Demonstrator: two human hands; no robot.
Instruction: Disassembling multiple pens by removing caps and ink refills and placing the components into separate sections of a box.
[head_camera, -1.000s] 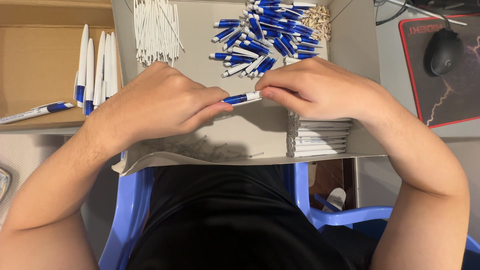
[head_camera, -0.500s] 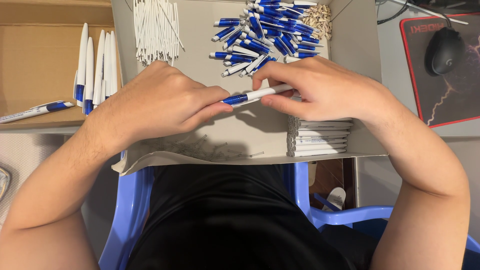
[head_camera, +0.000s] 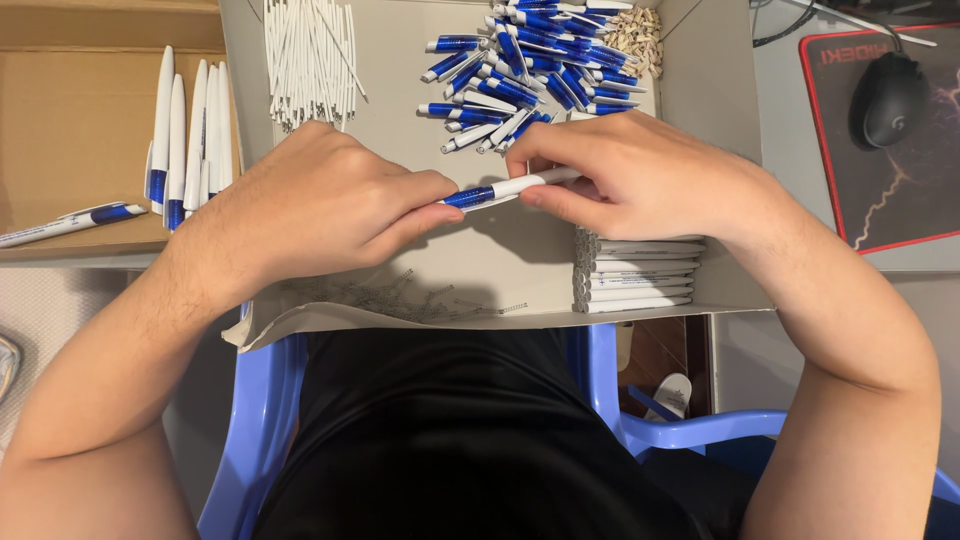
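Pen (head_camera: 505, 188) tilted since — hands still gripping.

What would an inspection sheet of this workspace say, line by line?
Surface: shallow cardboard tray across the lap; a brown box at left.
Job's things: one blue and white pen held level over the tray; blue parts pile; white refills; springs; finished pens in the brown box.
Clutter: small tan bits; stack of white cards.
Grippers: left hand pinches the pen's blue end; right hand grips its white end.
Cables: one dark cable at top right.
Surroundings: mouse on a red-edged mat; blue plastic chair.
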